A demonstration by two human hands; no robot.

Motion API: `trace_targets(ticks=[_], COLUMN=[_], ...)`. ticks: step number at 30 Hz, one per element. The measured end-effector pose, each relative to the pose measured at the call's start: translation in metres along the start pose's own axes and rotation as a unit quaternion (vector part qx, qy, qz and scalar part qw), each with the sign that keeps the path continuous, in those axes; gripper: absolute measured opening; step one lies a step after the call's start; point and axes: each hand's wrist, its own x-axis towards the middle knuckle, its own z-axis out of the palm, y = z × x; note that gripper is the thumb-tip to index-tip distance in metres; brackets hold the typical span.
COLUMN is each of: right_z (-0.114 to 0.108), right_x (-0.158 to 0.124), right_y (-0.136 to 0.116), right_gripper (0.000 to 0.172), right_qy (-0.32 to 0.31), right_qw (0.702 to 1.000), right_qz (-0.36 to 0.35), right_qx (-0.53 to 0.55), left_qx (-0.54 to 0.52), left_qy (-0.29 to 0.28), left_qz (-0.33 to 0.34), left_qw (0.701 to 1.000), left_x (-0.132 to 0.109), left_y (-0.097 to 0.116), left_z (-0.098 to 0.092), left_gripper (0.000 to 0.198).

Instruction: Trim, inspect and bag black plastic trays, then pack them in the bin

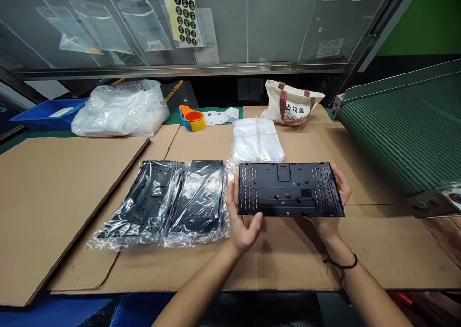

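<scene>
- Panel: black, flat and rectangular, bare of any wrap; it is held just above the cardboard, in front of the person and right of centre
- Left hand: half-closed on the panel's left short end, with fingers up along the edge and the thumb at the lower left corner
- Right hand: half-closed on the right short end, with the palm beneath the lower edge and fingers wrapped round the side
- Orientation: the long axis runs left to right across the person; the ribbed, slotted face points up towards the camera; the edge with the central notch points away, towards the bags
- Done, as judged from the layout: two like panels lie side by side to the left, each in clear film, one the left bagged panel, the other the right bagged panel, which almost touches the held panel
- Left: the held panel has no film on it; the stack of clear bags sits just beyond its far edge, apart from it
- Conveyor: the green belt at right shows no panels on it
</scene>
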Motion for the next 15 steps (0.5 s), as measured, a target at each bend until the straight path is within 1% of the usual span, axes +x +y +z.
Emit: trace_targets(ticks=[5,9,11,15], right_z=[0.0001,0.0005,0.001,0.0019], right_x=[-0.0005,-0.0011,-0.0012,-0.0013], right_y=[-0.0001,0.0007,0.0001,-0.0011], right_gripper=[0.071,0.076,0.077,0.07], right_qy=[-0.009,-0.022,-0.025,-0.014], right_qw=[1.0,0.998,0.999,0.999], right_qz=[0.017,0.025,0.029,0.035], right_qx=[0.024,0.044,0.039,0.011], left_qx=[-0.011,0.022,0.036,0.033], left_qy=[-0.015,-0.015,-0.011,-0.016], left_qz=[0.011,0.016,0.016,-0.002], left_qw=[1.0,1.0,0.999,0.999], left_x=[0.0003,0.0015,0.0025,0.0034], left_y=[-0.0008,-0.0003,0.0008,0.0018], left_z=[-0.0008,-0.0014,-0.0013,-0.0006], left_gripper=[0.084,0.085,0.084,0.083])
